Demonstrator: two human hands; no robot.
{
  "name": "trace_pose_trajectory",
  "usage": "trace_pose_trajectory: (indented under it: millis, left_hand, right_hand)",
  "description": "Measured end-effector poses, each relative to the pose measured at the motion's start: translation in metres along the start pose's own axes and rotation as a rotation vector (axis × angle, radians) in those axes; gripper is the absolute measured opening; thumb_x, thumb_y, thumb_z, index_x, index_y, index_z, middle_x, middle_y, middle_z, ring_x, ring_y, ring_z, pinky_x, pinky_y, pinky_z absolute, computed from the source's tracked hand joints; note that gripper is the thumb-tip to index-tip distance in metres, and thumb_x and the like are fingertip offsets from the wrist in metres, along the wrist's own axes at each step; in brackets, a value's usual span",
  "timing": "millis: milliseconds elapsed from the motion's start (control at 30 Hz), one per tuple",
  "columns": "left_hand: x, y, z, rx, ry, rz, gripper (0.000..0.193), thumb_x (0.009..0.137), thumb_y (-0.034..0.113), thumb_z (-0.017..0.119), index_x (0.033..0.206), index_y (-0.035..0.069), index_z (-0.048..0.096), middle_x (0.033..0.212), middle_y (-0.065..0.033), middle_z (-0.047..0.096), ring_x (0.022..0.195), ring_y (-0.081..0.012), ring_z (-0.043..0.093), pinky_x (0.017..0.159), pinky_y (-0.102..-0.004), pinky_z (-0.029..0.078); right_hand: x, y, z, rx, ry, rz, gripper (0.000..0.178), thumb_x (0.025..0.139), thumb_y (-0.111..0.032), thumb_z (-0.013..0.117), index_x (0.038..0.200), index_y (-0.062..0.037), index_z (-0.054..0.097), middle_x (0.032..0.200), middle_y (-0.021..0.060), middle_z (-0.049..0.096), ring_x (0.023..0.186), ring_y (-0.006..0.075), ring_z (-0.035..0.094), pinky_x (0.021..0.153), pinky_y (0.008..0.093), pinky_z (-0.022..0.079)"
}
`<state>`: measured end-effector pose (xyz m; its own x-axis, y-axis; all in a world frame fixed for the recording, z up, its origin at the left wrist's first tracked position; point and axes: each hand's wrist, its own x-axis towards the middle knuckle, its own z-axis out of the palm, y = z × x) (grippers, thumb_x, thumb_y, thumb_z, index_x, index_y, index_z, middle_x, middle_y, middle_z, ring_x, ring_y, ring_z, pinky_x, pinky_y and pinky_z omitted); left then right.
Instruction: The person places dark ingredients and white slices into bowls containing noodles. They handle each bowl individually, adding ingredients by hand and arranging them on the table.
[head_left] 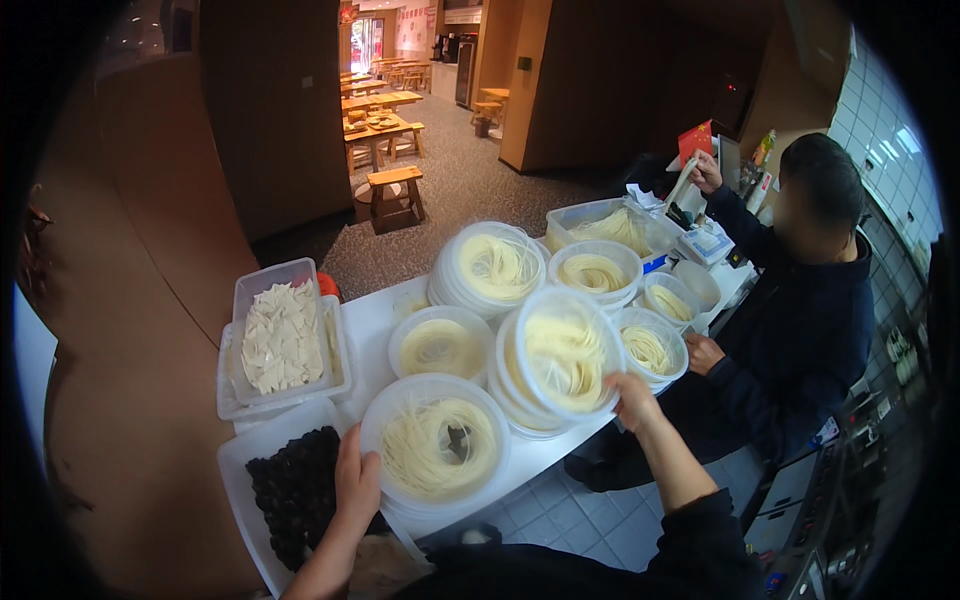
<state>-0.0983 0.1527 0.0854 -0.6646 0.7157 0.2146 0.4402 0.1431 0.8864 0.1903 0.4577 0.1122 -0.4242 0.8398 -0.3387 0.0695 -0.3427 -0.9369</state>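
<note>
Your right hand grips the rim of a tilted lidded noodle tub atop a stack at centre; it could slide off and spill. Your left hand grasps the near noodle tub. At left, one tray holds dark pieces, a bin holds pale slices.

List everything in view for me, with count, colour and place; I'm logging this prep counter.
Round bowls of noodles: about eight, clear with pale yellow noodles, some stacked, across the white counter.
Rectangular tub of noodles: one, clear, far end.
Tub of pale flat pieces: one, clear, left side.
Tray of dark pieces: one, white, near left corner.
Co-worker: one, dark jacket, right of counter.
Wooden tables and stools: several, brown, background.
Left hand: on the nearest bowl.
Right hand: gripping a tilted bowl.
</note>
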Motion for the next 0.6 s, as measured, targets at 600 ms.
trace_pose_trajectory:
  millis: [600]
  left_hand:
    - [0.026, -0.011, -0.008, -0.302, 0.021, -0.212, 0.04, 0.092, 0.021, 0.046, 0.125, -0.002, 0.046, 0.126, -0.0173, 0.047, 0.119, -0.0252, 0.043, 0.1, -0.0322, 0.032]
  right_hand:
    - [0.023, 0.004, 0.005, -0.927, 0.265, -0.463, 0.053, 0.084, -0.041, 0.057, 0.111, 0.0047, 0.053, 0.101, 0.0181, 0.057, 0.089, 0.0224, 0.058, 0.076, 0.0308, 0.048]
